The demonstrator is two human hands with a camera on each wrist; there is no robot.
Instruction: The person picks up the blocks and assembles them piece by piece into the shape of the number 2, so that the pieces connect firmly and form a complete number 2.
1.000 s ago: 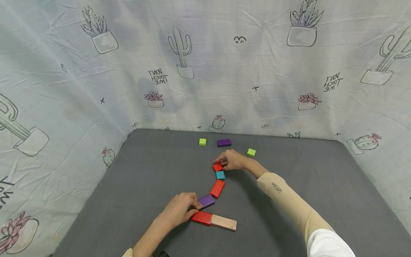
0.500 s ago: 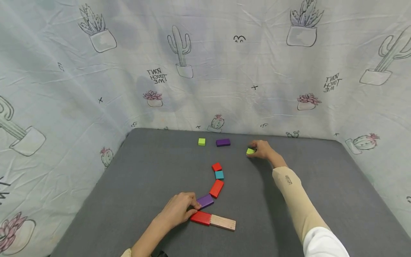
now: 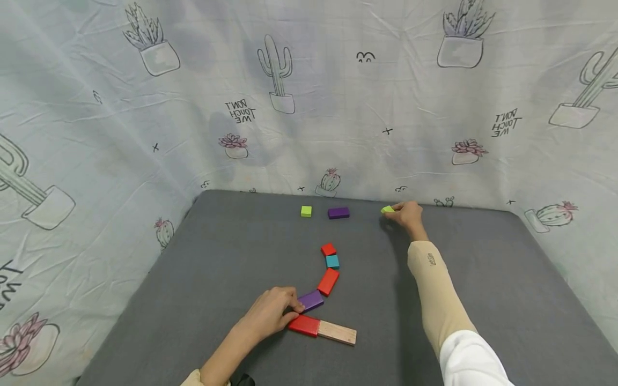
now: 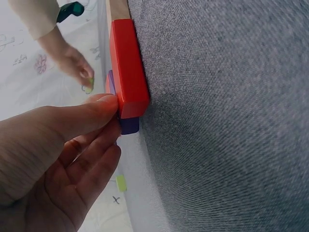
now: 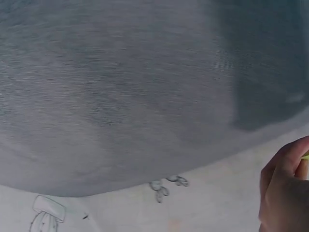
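In the head view, my right hand [image 3: 409,214] pinches a lime green block [image 3: 388,209] near the back edge, its shadow falling to the left of the arm. Only part of that hand [image 5: 285,188] enters the right wrist view. My left hand [image 3: 272,312] stays at the front, thumb and index finger around the left end of a purple block [image 3: 311,300]. Its thumb tip also meets the top corner of a red block [image 4: 129,67], seen close up in the left wrist view. A plain wooden block [image 3: 338,332] adjoins that red block.
Beyond the purple block, a red block [image 3: 329,281], a blue block [image 3: 332,261] and a small red block [image 3: 329,249] form a curve. Farther back lie another lime green block [image 3: 306,211] and a dark purple block [image 3: 338,213]. A cactus-print cloth [image 3: 309,107] hangs behind the grey table [image 3: 232,257].
My right hand has left the small red block, moved right and back, and picked up the right-hand lime green block. The left hand has stayed in place.
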